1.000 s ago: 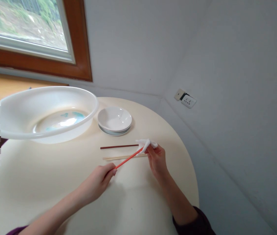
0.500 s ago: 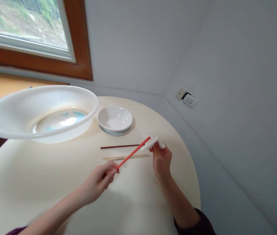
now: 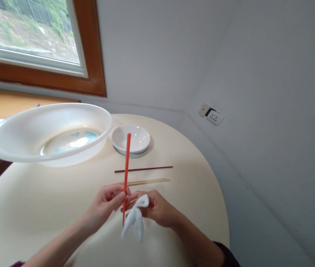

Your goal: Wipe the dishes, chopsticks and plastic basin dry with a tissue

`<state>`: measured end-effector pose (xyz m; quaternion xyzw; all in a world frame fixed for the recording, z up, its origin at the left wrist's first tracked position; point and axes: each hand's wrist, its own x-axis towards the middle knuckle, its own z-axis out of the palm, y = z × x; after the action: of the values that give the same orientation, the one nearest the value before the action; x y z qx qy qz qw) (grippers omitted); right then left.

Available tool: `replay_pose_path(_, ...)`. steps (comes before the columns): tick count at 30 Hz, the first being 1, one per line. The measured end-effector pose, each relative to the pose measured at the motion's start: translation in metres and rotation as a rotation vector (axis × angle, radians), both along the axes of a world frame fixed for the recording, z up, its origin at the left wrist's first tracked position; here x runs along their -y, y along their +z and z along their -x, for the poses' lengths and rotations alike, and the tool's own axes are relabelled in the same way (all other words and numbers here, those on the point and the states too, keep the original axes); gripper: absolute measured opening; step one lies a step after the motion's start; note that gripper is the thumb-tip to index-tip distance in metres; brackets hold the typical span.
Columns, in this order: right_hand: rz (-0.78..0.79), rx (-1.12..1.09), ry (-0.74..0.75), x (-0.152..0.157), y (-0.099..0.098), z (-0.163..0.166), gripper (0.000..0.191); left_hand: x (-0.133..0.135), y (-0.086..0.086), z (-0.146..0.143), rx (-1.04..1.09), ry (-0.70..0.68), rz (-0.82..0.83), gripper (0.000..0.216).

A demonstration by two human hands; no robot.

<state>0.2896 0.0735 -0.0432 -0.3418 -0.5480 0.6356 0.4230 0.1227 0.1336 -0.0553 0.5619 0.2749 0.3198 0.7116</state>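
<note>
My left hand (image 3: 110,202) pinches a red chopstick (image 3: 127,163), which stands nearly upright with its thicker end up and its thin end down. Close beside it, my right hand (image 3: 157,209) is closed on a white cloth (image 3: 137,218), a thin tissue-like piece that hangs below the fingers next to the chopstick's lower end. Beyond the hands a dark red chopstick (image 3: 146,169) lies across the table. Nearer to me lies a pair of pale wooden chopsticks (image 3: 150,181), partly hidden behind my left hand and the red chopstick.
A stack of white bowls (image 3: 143,139) sits behind the chopsticks. To its left stands a large translucent basin (image 3: 54,159) with liquid at the bottom. The round cream table (image 3: 196,178) curves off at the right, near a wall with a socket (image 3: 215,117).
Both hands have come closer together and nearer to me. The red chopstick has swung from slanting right to nearly upright. The white cloth has moved from its upper end down to its lower end.
</note>
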Motion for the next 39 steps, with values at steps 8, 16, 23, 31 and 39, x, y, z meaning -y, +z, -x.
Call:
replay_pose_path(8,0.008,0.173,-0.143,-0.002,-0.002,-0.006,0.033,-0.002,-0.002,0.0,-0.019,-0.011,-0.11,0.026)
replay_pose_path(16,-0.509,0.754,-0.423,-0.009,-0.004,-0.054,0.01,-0.011,-0.001,0.002,-0.158,0.3,-0.146,0.027)
replay_pose_path(23,-0.635,0.927,-0.621,-0.019,-0.018,-0.082,0.008,-0.036,0.0,0.014,-0.311,0.389,-0.237,0.028)
replay_pose_path(31,-0.628,0.986,-0.684,-0.025,-0.029,-0.085,0.011,-0.047,-0.019,0.014,-0.598,0.303,-0.629,0.021)
replay_pose_path(39,-0.285,0.354,-0.738,-0.016,-0.011,-0.084,0.024,-0.052,-0.026,0.012,-0.622,0.304,-0.773,0.019)
